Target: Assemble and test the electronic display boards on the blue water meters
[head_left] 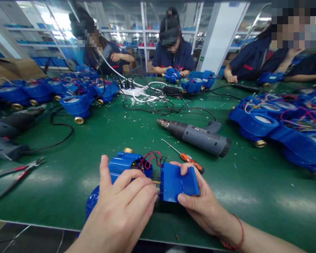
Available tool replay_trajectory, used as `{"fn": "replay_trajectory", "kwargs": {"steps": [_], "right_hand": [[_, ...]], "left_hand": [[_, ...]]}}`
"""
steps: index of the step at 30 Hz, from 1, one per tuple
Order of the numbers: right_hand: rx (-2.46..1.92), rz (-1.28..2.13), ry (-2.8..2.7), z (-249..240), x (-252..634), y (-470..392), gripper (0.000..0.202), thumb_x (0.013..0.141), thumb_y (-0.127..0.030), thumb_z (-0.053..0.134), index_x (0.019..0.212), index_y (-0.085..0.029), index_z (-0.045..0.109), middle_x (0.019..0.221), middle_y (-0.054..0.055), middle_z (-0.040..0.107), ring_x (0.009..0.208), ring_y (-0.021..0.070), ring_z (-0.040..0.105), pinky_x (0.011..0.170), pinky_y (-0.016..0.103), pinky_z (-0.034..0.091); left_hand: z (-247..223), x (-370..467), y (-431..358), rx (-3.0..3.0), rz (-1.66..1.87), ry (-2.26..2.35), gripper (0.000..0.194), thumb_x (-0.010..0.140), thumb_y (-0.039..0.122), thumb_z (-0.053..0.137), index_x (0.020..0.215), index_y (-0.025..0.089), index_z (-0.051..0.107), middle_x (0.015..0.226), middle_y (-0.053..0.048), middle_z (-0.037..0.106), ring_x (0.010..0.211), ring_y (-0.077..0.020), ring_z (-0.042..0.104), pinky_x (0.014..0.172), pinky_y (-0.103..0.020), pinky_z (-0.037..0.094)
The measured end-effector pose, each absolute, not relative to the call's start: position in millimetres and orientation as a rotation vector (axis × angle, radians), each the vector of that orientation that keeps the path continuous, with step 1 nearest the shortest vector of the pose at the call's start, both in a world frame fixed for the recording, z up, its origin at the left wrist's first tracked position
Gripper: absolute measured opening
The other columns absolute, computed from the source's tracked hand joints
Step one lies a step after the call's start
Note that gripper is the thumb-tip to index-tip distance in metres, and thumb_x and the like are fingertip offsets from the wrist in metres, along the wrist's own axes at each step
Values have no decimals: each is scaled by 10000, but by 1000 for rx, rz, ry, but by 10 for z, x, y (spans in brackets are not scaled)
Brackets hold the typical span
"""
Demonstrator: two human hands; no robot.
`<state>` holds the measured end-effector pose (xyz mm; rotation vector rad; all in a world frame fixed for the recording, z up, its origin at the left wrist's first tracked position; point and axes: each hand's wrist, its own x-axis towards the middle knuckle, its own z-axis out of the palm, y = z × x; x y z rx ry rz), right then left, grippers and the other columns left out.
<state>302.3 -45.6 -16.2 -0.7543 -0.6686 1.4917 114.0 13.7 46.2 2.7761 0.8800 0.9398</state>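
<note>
My right hand point(204, 207) grips a blue plastic housing piece point(177, 182), thumb on its flat face, fingers behind it. My left hand point(129, 200) reaches in from the left, fingertips closed around thin wires point(156, 182) at the housing's left edge. Its thumb is hidden and one finger sticks up. Beneath and beyond my left hand lies a blue water meter body point(121, 163) with a brass fitting point(128, 150), partly covered by the hand. Red and black wires point(150, 158) loop between the meter and the housing.
An orange-handled screwdriver point(191, 161) and a heat gun point(197, 137) lie just beyond my hands. At left are pliers point(21, 172) and another heat gun point(10, 130). Blue meters point(260, 121) crowd both sides. A power strip point(133, 92) and cables lie mid-table. Several co-workers sit opposite.
</note>
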Motion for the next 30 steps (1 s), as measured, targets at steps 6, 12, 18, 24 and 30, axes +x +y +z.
{"fn": "replay_trajectory", "kwargs": {"steps": [6,12,18,24,30], "right_hand": [[-679,1589,-531,-121,3022,-426,482,692,-132,809,990,-253,449,1302,19,494,1151,198,570,913,309,497],[-654,1640,-534,-120,3051,-433,506,682,-141,815,1001,-264,442,1286,16,510,1112,188,593,906,302,501],[-656,1661,-558,-126,3025,-424,526,641,-156,840,962,-262,437,1256,0,490,1101,181,578,871,269,496],[-738,1581,-623,-145,3009,-416,535,614,-187,864,934,-258,440,1262,-2,444,1098,177,545,874,273,490],[-747,1365,-814,-305,2932,-429,494,649,-268,837,947,-276,444,1266,16,403,1100,207,559,856,292,511]], "left_hand": [[500,1090,234,2908,755,883,128,879,169,546,794,260,574,734,107,637,759,-144,599,1171,-490,-133],[483,1189,168,2665,844,982,148,857,176,491,759,258,564,737,77,632,795,-166,575,1143,-591,-69],[377,1227,151,2682,779,907,166,858,169,484,748,251,577,756,50,636,834,-183,571,1118,-627,-132],[348,1178,191,2743,806,1064,197,904,195,461,783,259,602,908,41,695,926,-205,620,1122,-679,-57],[189,865,-76,2853,1206,1011,468,751,111,703,1156,331,619,1175,-17,673,1131,-233,597,1142,-492,360]]}}
